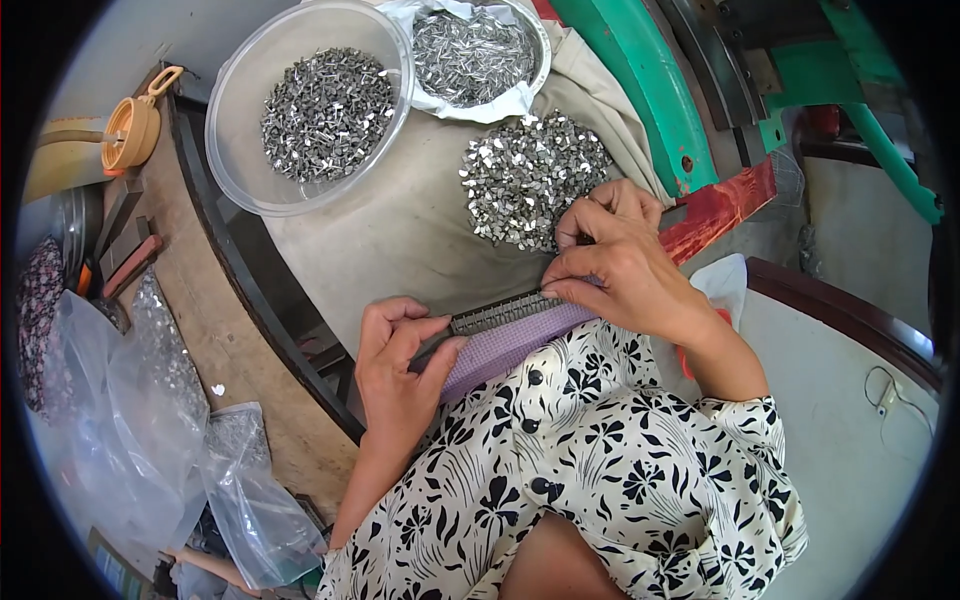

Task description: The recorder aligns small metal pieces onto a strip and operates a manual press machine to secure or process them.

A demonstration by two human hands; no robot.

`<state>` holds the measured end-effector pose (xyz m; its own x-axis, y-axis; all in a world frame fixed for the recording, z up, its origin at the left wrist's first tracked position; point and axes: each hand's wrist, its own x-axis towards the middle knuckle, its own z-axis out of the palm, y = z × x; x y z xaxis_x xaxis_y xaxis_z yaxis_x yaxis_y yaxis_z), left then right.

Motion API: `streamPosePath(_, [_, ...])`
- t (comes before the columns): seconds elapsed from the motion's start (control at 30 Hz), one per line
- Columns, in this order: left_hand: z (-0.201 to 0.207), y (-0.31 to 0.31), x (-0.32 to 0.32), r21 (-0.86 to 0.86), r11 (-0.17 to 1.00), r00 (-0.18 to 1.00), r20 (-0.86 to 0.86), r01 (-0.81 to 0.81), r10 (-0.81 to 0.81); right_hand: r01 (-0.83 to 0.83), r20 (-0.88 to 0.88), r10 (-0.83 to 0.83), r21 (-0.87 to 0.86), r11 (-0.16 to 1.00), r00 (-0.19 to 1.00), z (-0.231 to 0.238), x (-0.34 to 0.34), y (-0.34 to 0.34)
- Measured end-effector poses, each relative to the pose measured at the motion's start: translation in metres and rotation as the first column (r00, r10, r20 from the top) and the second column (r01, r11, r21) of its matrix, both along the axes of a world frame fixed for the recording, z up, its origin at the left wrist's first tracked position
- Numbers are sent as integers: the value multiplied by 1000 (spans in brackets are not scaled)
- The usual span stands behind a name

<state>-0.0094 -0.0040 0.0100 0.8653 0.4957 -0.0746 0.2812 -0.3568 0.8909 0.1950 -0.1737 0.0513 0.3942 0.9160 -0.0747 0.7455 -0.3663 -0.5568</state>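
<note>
Two hands worked one slotted dark strip [505, 310] as I watched from the remote feed. At far left lay crumpled clear plastic bags [150, 420] on a worn wooden ledge [215, 330]. The left hand [400, 360] pinched the strip's near end between thumb and fingers, closed on it. The strip rested on a purple woven pad [500, 350] across a lap in black-and-white floral fabric. Above, a clear round tub [240, 90] held dull grey metal bits. A loose heap of shiny small pieces [530, 180] sat on beige cloth [400, 230], just beyond the right hand [620, 270], whose curled fingers pressed the strip's far end; I could not tell whether they held a piece. My judgement: a tilt of the pad could spill seated pieces from the slots, and a careless sleeve could scatter the heap.
</note>
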Motion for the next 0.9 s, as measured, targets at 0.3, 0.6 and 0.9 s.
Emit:
streamPosePath(0.3, [2, 1, 2, 38, 999, 1000, 2, 20, -21, 24, -4, -24, -3, 1000, 1000, -1, 3, -4])
streamPosePath(0.6, [0, -2, -1, 18, 1000, 1000, 11, -4, 3, 134, 42, -144, 174, 975, 989, 21, 20, 14])
streamPosePath(0.9, [1, -3, 0, 45, 999, 1000, -1, 2, -2, 62, 445, -277, 440, 896, 852, 3, 70, 84])
